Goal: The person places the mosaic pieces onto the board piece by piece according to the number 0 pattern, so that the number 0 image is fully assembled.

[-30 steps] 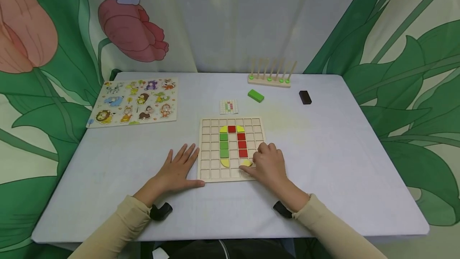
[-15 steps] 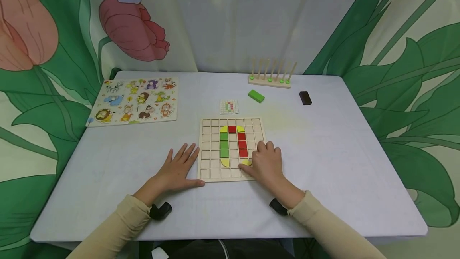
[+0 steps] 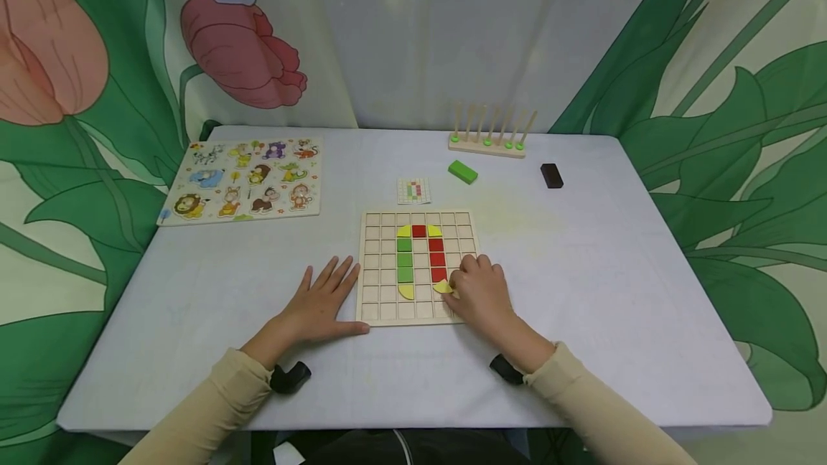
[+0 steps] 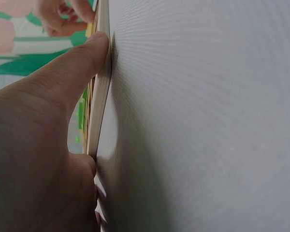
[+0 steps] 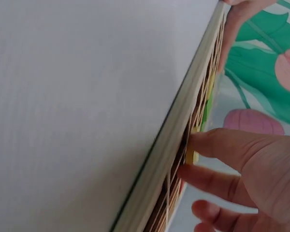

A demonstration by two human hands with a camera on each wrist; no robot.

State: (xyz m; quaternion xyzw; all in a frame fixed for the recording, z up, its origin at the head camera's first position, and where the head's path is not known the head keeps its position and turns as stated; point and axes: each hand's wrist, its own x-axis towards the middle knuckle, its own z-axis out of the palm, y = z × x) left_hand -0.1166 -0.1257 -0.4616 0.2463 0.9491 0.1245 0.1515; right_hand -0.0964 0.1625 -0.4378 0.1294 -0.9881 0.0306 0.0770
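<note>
A square wooden grid board (image 3: 385, 313) lies on the table with red squares (image 3: 437, 259), green squares (image 3: 404, 260) and yellow quarter-round pieces (image 3: 405, 292) set in an arch. My right hand (image 3: 481, 293) pinches one yellow quarter-round piece (image 3: 442, 286) between thumb and finger, below the red column; it sits turned, its point toward the lowest red square. In the right wrist view the thumb (image 5: 222, 142) and forefinger reach the board's surface. My left hand (image 3: 316, 311) lies spread at the board's left edge, thumb (image 4: 94, 50) against its near left corner.
A small pattern card (image 3: 413, 191) lies behind the board. Farther back are a green block (image 3: 463, 171), a peg rack (image 3: 487, 146) with green rings, and a black block (image 3: 552, 176). An animal puzzle board (image 3: 243, 181) lies at the back left.
The yellow piece under the right fingers has turned and shifted slightly up toward the red column. The right thumb has drawn in closer to the fingers. The left hand has stayed still.
</note>
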